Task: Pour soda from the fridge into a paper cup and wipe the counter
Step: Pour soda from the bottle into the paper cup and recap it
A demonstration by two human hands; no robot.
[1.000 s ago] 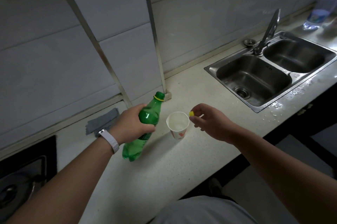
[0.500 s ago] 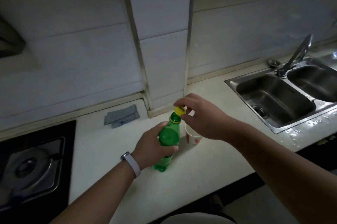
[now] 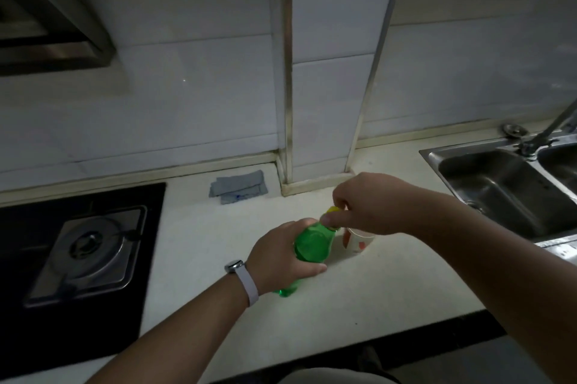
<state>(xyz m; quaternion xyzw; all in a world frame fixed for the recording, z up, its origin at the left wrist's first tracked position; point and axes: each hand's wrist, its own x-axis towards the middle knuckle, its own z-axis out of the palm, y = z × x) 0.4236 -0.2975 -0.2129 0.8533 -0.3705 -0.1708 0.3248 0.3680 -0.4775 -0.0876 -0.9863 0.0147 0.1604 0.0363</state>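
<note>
A green soda bottle (image 3: 312,243) stands upright on the pale counter (image 3: 390,290), my left hand (image 3: 284,255) wrapped around its body. My right hand (image 3: 371,205) pinches the yellow cap (image 3: 333,209) at the bottle's mouth. Just right of the bottle stands a white paper cup (image 3: 357,243) with a red print, its rim partly hidden under my right hand. A folded grey cloth (image 3: 239,186) lies at the back of the counter by the wall.
A black gas hob (image 3: 84,246) fills the counter's left side under a range hood (image 3: 53,24). A steel double sink (image 3: 505,186) with a tap (image 3: 549,127) sits at the right. A tiled pillar (image 3: 324,121) juts out behind the bottle.
The bottle went from tilted by the cup to upright. My right hand carried the yellow cap from beside the cup to the bottle's mouth. The view turned left, bringing in the hob.
</note>
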